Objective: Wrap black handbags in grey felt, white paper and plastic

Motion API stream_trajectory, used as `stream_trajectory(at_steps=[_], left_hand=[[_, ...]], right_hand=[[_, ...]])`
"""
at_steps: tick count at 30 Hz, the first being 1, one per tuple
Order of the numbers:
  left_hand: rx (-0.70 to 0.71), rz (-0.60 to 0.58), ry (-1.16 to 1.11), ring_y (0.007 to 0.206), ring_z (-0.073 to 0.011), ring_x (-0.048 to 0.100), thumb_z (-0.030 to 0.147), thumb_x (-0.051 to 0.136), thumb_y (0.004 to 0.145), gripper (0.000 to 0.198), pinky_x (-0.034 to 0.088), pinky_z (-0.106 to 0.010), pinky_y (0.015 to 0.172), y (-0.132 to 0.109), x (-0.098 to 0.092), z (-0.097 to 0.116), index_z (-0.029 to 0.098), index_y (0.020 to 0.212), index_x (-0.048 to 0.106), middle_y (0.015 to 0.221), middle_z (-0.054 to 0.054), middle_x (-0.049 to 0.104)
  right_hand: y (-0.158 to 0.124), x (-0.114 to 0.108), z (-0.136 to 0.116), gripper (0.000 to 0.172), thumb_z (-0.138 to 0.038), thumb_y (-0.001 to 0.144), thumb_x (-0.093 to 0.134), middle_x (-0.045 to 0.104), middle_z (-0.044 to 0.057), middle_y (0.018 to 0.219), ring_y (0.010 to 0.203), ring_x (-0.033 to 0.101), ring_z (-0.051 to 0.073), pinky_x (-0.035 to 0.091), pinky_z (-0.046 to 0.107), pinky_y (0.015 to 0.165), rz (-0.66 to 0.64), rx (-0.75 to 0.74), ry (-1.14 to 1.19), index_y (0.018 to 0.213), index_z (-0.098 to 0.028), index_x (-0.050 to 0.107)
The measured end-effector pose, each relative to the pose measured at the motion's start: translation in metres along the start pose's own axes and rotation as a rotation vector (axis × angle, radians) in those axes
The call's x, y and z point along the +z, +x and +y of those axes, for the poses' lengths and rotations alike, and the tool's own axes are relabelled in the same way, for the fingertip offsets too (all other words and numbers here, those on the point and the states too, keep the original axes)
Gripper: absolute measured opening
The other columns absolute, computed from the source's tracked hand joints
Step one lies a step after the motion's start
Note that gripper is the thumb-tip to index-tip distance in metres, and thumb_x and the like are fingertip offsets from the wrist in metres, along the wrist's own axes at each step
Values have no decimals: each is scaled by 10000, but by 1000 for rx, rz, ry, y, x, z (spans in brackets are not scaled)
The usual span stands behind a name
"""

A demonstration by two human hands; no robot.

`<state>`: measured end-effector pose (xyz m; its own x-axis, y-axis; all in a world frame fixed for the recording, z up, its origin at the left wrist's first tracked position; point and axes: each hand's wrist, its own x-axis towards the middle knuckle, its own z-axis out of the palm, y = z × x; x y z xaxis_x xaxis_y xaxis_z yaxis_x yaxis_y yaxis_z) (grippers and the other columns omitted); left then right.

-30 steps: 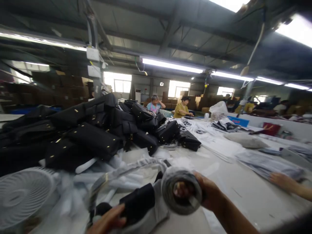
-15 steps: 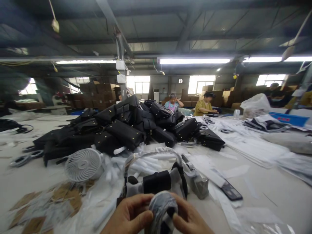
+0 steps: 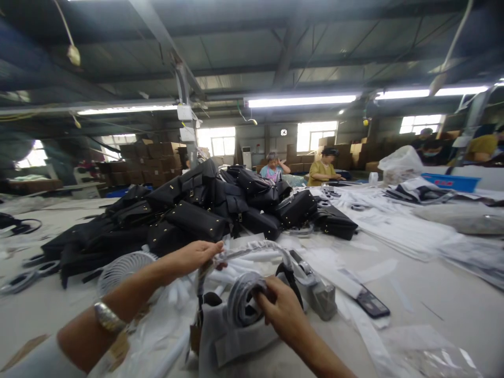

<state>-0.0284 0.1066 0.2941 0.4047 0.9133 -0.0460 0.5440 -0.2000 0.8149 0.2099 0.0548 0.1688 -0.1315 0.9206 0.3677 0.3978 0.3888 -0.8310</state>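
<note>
My right hand (image 3: 285, 310) grips a rolled-up strap (image 3: 246, 302) in greyish wrapping, held with its coil facing me over an upright bag. The bag (image 3: 212, 336) has pale wrapping across its near side, and its inside is mostly hidden behind the roll. Reaching forward, my left hand (image 3: 202, 255) has its fingers closed at the left bend of the bag's arched handle (image 3: 255, 247), which is wrapped in clear plastic.
A large heap of black bags (image 3: 197, 218) lies behind. At left stands a white fan (image 3: 120, 268), partly behind my forearm. To the right are a phone (image 3: 372, 302), white sheets (image 3: 409, 236) and a blue tray (image 3: 449, 182). Co-workers (image 3: 325, 170) sit across the table.
Both hands were on the rolled strap near me. My left hand has let go and moved forward to the handle; my right hand has carried the roll up over the bag.
</note>
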Motion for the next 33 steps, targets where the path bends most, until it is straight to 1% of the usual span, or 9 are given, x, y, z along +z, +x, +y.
stream_trajectory(at_steps=[4,10,18,23,26,28,30,31,33], left_hand=[[-94,-211,-119,719,-190,633,672,680,739,539,474,-273,687,7,-5,-2,141,816,724,809,-77,727],[-162,-176,-264,819,-173,609,588,714,761,460,493,-302,788,-1,0,2,167,944,685,882,-44,676],[-148,-41,-216,693,-123,514,596,723,742,465,360,-213,621,-12,11,3,171,921,667,799,12,612],[-150,-64,-185,841,-179,596,600,700,762,485,414,-234,675,-10,11,4,198,1029,652,961,-22,672],[-139,-76,-161,928,-244,648,651,614,809,592,493,-318,770,-9,15,4,182,1169,623,1036,-80,702],[-100,3,-133,1094,-290,618,676,528,851,683,496,-384,889,-12,21,1,177,1317,527,1194,-126,666],[28,181,0,1291,-312,494,648,524,873,691,424,-429,1038,-20,29,-5,204,1397,448,1406,-135,539],[168,273,146,1350,-308,435,604,565,875,650,378,-429,1093,-25,35,-8,235,1399,454,1472,-111,480],[619,362,630,1378,-278,415,430,649,885,494,321,-404,1153,-37,46,-14,299,1346,530,1482,-39,488]], right_hand=[[17,7,-7,191,-281,882,562,668,59,865,793,632,200,462,279,731,51,2,-88,890,-178,724],[33,18,-12,249,-355,883,565,692,77,879,785,656,216,468,273,680,125,75,-19,908,-164,722],[35,27,-8,338,-459,887,564,671,42,705,728,666,228,474,275,633,112,125,125,949,-158,706],[34,31,-11,379,-519,850,611,625,8,640,588,628,189,471,275,585,67,199,308,949,-163,694],[34,34,-11,425,-536,820,632,595,-8,640,517,589,164,484,275,530,27,279,434,1011,-158,664],[31,35,-11,470,-544,811,635,590,-9,669,514,583,152,510,275,507,-18,345,537,1074,-156,634],[26,35,-11,501,-568,816,626,598,4,708,533,590,137,534,269,513,-60,401,624,1091,-150,623],[23,34,-12,512,-583,816,627,603,11,722,545,592,128,539,259,522,-83,424,676,1082,-145,627],[16,32,-15,532,-603,807,647,614,23,742,561,596,116,533,234,525,-151,437,793,1061,-136,642]])
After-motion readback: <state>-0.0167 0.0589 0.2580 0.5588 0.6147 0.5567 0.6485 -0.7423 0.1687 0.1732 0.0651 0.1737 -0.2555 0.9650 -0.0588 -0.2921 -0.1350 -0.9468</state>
